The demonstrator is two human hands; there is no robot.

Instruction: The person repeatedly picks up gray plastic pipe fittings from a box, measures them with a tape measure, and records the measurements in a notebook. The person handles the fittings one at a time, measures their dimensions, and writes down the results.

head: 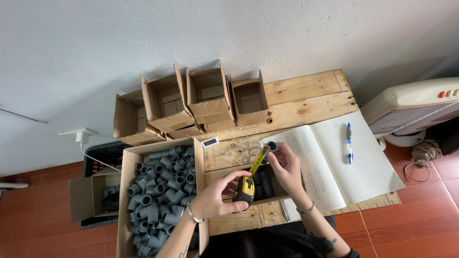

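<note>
My left hand [217,195] grips a yellow and black tape measure [246,188] over the wooden table [306,102]. Its yellow blade [259,160] runs up and right to a small grey pipe fitting [272,145]. My right hand [287,165] pinches that fitting together with the blade's tip, above a small cardboard box [265,184] with dark fittings inside. A large cardboard box [162,191] full of several grey pipe fittings lies just left of my left hand.
Several open small cardboard boxes [205,98] stand along the table's back. An open ledger book [344,160] with a blue pen [349,143] lies at the right. A fan heater [416,107] stands far right. A black crate [103,157] and another box sit on the red floor, left.
</note>
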